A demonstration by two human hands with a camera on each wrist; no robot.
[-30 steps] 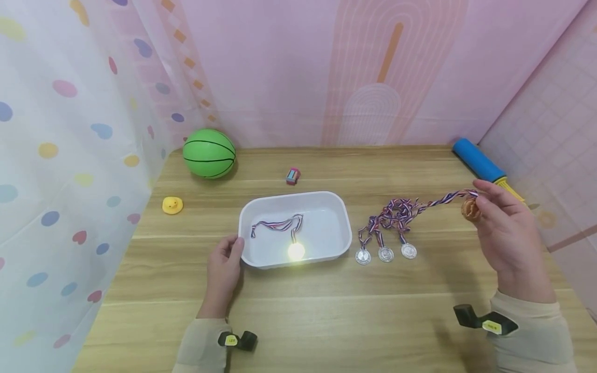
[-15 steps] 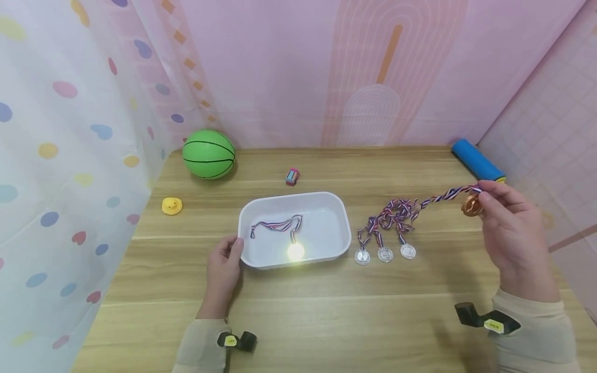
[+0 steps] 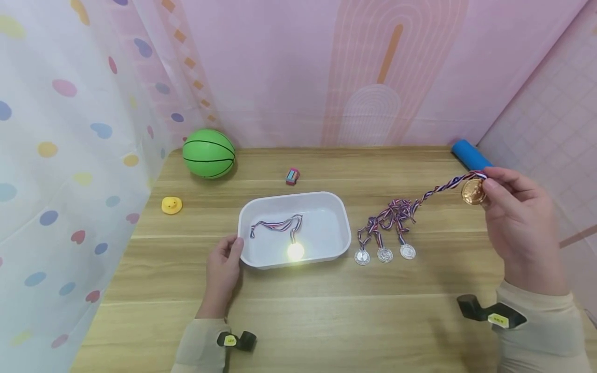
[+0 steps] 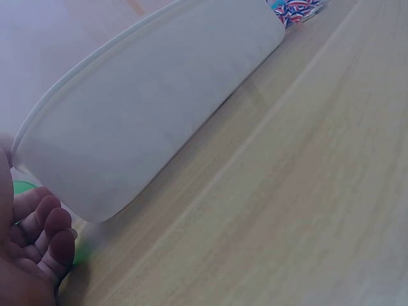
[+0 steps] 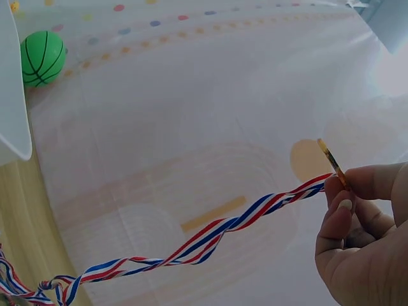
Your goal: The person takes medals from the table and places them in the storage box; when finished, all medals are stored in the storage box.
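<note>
My right hand (image 3: 524,223) pinches a gold medal (image 3: 473,192) at its edge, raised above the table. From it a twisted red, white and blue ribbon (image 5: 210,236) stretches down left to a tangle of ribbons (image 3: 394,213). Three silver medals, the nearest to the right hand being this silver medal (image 3: 408,252), lie on the table below the tangle. My left hand (image 3: 225,269) grips the left end of a white plastic tub (image 3: 298,261), thumb at the rim and fingers below it outside. Inside lies a ribbon (image 3: 275,225) with a medal (image 3: 296,252) washed out by glare.
A green ball (image 3: 209,154) sits at the back left, with a yellow toy duck (image 3: 172,205) in front of it. Behind the tub is a small pink and blue object (image 3: 292,176). A blue cylinder (image 3: 471,154) lies at the back right. Curtains (image 3: 280,72) enclose the wooden table (image 3: 326,321).
The right hand has moved up and slightly right with the gold medal, drawing its ribbon out straighter from the tangle. The medal's face has turned into view. The left hand stays put.
</note>
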